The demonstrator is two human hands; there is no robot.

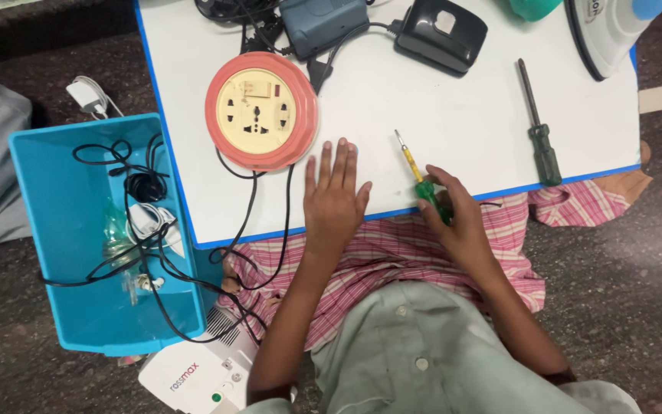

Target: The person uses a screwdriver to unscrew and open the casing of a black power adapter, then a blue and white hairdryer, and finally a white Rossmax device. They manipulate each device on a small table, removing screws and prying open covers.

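Currently my right hand [457, 218] grips the green handle of a small screwdriver [417, 172], fingers curled shut around it at the near edge of the white tabletop [453, 115]. Its yellow shaft projects beyond my fingers, angled up and to the left, tip resting over the tabletop. My left hand [333, 195] lies flat, palm down, fingers spread and holding nothing, just left of the screwdriver and just below the round red-and-cream extension socket reel [261, 110]. A larger dark green screwdriver [539, 126] lies well to the right. A blue bin [78, 230] of tangled black cables sits beside the tabletop.
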